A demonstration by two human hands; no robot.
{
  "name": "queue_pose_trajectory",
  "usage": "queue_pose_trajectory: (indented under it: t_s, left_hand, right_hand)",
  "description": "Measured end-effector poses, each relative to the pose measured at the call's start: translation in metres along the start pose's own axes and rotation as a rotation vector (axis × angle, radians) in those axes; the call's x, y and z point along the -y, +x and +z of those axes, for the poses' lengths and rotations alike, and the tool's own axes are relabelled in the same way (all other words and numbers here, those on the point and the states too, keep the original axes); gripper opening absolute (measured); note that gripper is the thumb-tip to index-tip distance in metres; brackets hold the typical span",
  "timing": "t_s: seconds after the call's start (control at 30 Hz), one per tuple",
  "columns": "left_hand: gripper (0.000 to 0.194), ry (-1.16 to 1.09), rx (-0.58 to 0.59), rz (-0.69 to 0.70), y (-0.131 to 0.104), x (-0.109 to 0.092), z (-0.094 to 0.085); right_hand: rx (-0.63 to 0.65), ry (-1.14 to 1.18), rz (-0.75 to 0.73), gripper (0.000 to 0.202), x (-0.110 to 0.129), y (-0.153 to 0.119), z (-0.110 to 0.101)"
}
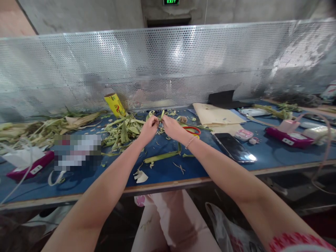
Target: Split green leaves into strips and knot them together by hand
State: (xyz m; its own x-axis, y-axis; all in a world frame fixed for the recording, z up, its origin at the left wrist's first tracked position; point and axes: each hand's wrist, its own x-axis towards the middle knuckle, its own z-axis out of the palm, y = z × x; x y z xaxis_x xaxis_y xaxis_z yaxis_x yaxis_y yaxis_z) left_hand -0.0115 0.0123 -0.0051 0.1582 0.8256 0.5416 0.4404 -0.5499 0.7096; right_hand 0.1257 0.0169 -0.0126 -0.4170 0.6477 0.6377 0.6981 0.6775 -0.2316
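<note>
My left hand (150,128) and my right hand (170,125) meet over the middle of the blue table, fingers pinched close together. A pale green plant strip (162,114) pokes up at the fingertips; most of it is hidden by my fingers. Left of my left hand lies a heap of green leaves and stalks (124,130). Just beyond my right wrist is a red and yellow loop (193,131), its kind unclear, with a small brown roll (183,119) near it. A longer green stalk (162,156) lies flat on the table nearer to me, beside pale scraps (141,176).
A yellow tube (115,105) leans by the perforated metal screen (168,66). Dry leaves (70,124) spread leftward. Rightward lie brown paper (217,115), a phone (233,147), a pink case (243,134) and a purple power strip (288,137) with cables. Another purple strip (34,166) sits left.
</note>
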Motion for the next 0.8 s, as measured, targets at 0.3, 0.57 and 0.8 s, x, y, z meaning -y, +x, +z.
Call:
queue_pose_trajectory:
  t_s: [0.3, 0.57, 0.8]
  left_hand:
    - [0.009, -0.178, -0.04, -0.096, 0.0, -0.005, 0.0]
    - [0.01, -0.159, -0.115, -0.032, -0.004, -0.015, -0.001]
    - [0.009, -0.201, -0.072, -0.058, -0.001, -0.003, -0.001]
  right_hand:
    - [0.015, 0.088, 0.073, 0.014, 0.009, 0.001, -0.01]
    - [-0.076, 0.256, 0.043, 0.016, 0.008, 0.002, -0.01]
    - [-0.031, 0.253, 0.089, 0.016, 0.007, 0.003, -0.009]
